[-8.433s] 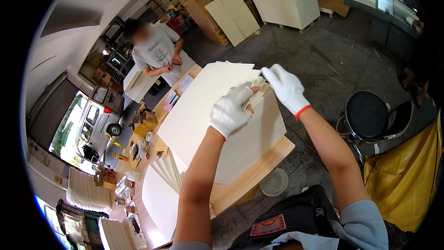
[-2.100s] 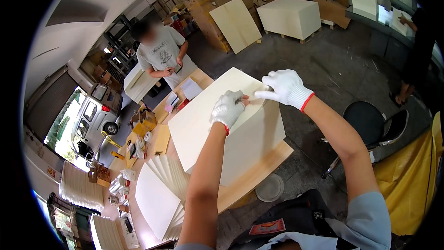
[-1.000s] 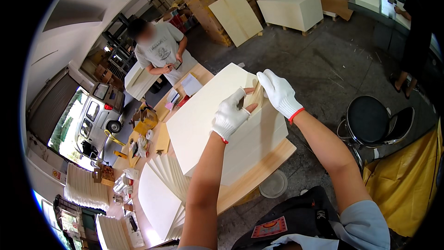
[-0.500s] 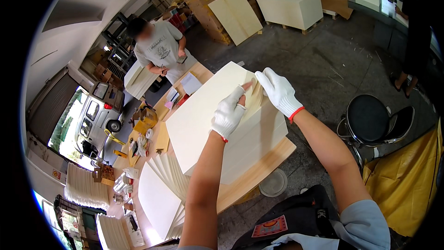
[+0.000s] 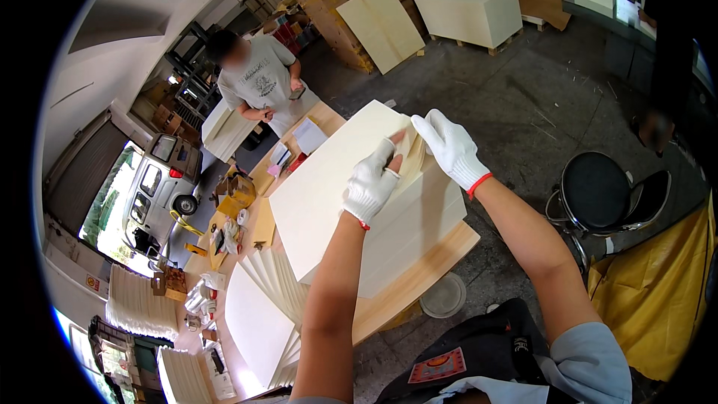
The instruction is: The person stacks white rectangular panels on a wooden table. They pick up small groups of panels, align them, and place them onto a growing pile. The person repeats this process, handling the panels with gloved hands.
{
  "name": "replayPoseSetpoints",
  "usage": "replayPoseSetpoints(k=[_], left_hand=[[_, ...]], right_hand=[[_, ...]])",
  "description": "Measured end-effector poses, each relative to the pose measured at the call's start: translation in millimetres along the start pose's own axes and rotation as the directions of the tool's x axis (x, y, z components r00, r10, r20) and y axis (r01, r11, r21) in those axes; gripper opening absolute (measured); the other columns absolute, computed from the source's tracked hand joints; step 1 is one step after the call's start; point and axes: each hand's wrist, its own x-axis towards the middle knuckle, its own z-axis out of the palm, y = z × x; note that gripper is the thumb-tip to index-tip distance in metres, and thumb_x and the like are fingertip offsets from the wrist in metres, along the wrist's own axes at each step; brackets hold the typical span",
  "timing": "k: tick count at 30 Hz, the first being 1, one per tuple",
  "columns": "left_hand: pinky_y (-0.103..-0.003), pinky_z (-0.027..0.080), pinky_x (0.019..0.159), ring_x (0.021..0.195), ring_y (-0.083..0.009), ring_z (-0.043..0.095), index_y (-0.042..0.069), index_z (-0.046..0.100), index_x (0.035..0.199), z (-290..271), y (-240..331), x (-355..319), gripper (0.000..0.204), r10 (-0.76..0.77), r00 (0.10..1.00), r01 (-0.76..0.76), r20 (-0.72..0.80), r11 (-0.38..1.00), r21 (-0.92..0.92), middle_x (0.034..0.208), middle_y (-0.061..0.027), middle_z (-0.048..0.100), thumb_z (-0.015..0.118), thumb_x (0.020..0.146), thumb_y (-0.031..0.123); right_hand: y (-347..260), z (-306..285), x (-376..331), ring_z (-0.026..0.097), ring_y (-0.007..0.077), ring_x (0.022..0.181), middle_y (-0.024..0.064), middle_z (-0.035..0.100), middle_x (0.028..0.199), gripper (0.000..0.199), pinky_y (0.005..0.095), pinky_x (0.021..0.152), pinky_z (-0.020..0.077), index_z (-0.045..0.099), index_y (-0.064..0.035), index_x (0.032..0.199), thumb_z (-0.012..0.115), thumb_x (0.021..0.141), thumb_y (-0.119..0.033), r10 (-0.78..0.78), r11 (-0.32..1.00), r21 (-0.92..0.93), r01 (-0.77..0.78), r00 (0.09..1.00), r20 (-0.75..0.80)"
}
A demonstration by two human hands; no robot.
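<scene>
A tall stack of cream-white paper sheets point(image 5: 321, 194) sits on the wooden table before me. At its far right corner several sheets point(image 5: 416, 158) are bent up in a fan. My right hand point(image 5: 451, 151), in a white glove with a red cuff, grips the raised edges of these sheets from the right. Over the top sheet lies my left hand point(image 5: 374, 178), also gloved, its index finger and thumb bare at the tips and spread apart. The index fingertip touches the paper beside the bent corner.
A fanned pile of sheets point(image 5: 258, 314) lies on the table point(image 5: 407, 284) at the near left. Tape and small tools crowd its left side. Across it stands a person point(image 5: 262, 78). A black stool point(image 5: 594, 191) and a round tub point(image 5: 443, 295) are on the right.
Both my hands stay almost where they were at the corner of the stack. The left index finger has shifted slightly along the bent sheets. At far right another person has moved.
</scene>
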Motion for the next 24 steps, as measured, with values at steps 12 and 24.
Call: replayPoseSetpoints(k=[12, 24], left_hand=[[-0.038, 0.056, 0.075, 0.081, -0.023, 0.072, 0.011, 0.072, 0.115, -1, 12, 1, 0.026, -0.152, 0.984, 0.129, 0.098, 0.969, 0.209, 0.094, -0.013, 0.075, 0.079, 0.093, 0.02], [-0.042, 0.058, 0.074, 0.082, -0.035, 0.073, 0.016, 0.073, 0.126, 4, 21, -6, 0.036, 0.209, 0.975, -0.223, 0.077, 0.914, 0.339, 0.096, -0.0156, 0.075, 0.073, 0.091, 0.012]], right_hand=[[6, 5, 0, 0.066, 0.0408, 0.081, 0.0146, 0.067, 0.078, 0.054, 0.0493, 0.073, 0.0479, 0.06, -0.0108, 0.101, 0.04, 0.108, -0.061, 0.013, 0.999, 0.029, -0.012, 0.999, -0.033], [3, -30, -6, 0.068, 0.0385, 0.078, 0.017, 0.067, 0.081, 0.053, 0.0451, 0.071, 0.0508, 0.06, -0.0056, 0.095, 0.05, 0.107, -0.057, -0.125, 0.965, -0.24, 0.103, 0.989, -0.075]])
